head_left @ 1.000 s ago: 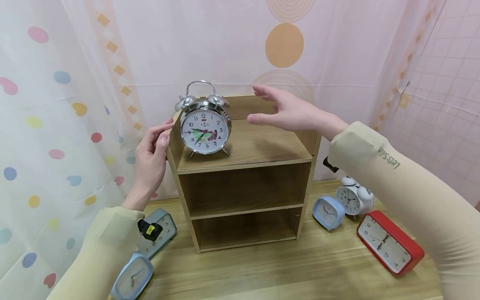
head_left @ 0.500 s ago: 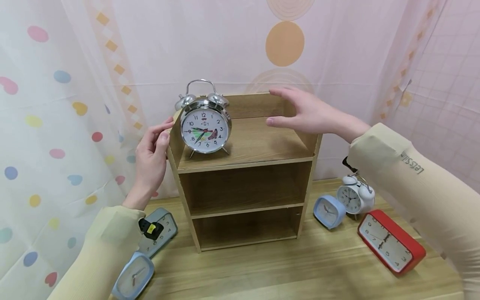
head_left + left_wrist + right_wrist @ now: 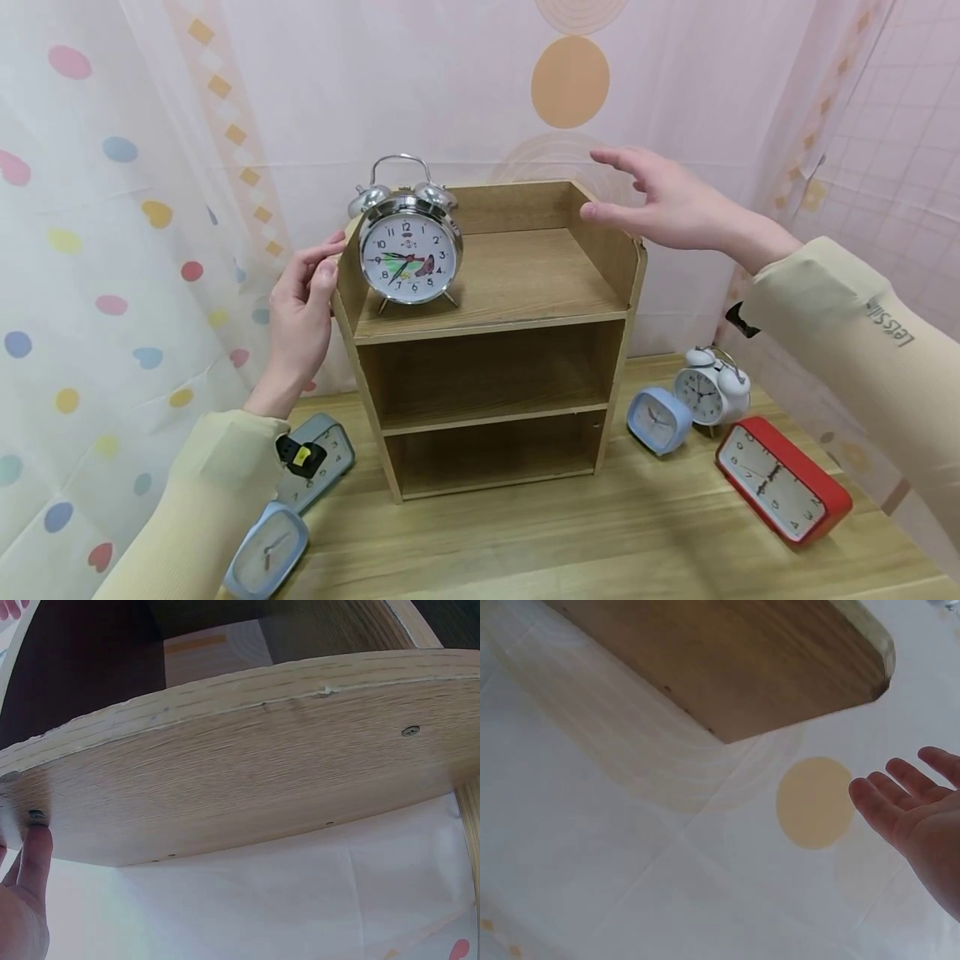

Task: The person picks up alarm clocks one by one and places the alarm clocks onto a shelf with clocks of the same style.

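Note:
A silver twin-bell alarm clock [image 3: 411, 258] stands upright on the left of the top shelf in a small wooden shelf unit [image 3: 491, 329]. My left hand [image 3: 302, 312] rests against the outside of the unit's left side panel [image 3: 262, 761]. In the left wrist view, a fingertip touches that panel beside a screw. My right hand [image 3: 663, 196] hovers with fingers extended above the top of the right side panel [image 3: 780, 667], apart from it. The right wrist view shows its palm and loosely spread fingers [image 3: 877, 806] holding nothing.
On the wooden table [image 3: 495, 542], a blue clock [image 3: 658, 421], a white twin-bell clock [image 3: 708, 392] and a red clock [image 3: 783, 479] are at the right. A grey-green clock [image 3: 330, 454] and another blue clock [image 3: 267, 554] are at the left. A patterned curtain [image 3: 480, 92] hangs behind.
My right hand has moved right, away from the silver alarm clock, from over the top shelf to above the right side panel. The left hand and the clocks keep their places.

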Tool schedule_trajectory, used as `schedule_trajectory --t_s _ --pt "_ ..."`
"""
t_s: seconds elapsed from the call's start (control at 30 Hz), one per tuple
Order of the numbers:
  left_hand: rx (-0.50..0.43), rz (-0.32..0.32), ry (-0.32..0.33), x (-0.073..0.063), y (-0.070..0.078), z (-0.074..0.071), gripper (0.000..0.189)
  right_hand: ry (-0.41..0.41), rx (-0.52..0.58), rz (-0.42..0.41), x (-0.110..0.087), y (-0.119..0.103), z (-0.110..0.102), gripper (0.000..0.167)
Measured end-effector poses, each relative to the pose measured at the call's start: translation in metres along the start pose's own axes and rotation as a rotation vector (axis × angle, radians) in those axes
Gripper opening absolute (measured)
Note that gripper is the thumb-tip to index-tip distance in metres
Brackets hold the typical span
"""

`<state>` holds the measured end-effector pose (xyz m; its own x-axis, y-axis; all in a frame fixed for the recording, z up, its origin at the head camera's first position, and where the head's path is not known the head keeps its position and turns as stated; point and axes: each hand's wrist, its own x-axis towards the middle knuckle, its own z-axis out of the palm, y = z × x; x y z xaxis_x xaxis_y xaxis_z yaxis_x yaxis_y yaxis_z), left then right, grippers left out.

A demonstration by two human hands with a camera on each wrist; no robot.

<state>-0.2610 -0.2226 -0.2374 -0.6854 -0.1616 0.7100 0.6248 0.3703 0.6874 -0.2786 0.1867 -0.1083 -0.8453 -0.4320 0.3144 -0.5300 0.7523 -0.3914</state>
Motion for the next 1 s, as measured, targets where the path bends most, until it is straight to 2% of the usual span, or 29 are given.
schedule_trajectory --t_s 0.27,0.53,0.73,1.0 --pt "-0.007 -0.018 -0.011 -0.002 0.002 0.000 0.036 0.023 0.013 0.033 -0.012 0.018 -0.006 0.082" --pt "-0.028 -0.011 0.000 -0.001 0.002 0.002 0.035 0.031 0.042 0.054 -0.025 0.043 -0.006 0.081" --pt "-0.040 -0.014 -0.003 0.000 0.002 0.003 0.034 0.029 0.077 0.113 -0.035 0.061 -0.004 0.081" --pt "-0.051 -0.018 0.005 0.000 0.002 0.004 0.034 0.026 0.073 0.163 -0.046 0.082 0.001 0.082"
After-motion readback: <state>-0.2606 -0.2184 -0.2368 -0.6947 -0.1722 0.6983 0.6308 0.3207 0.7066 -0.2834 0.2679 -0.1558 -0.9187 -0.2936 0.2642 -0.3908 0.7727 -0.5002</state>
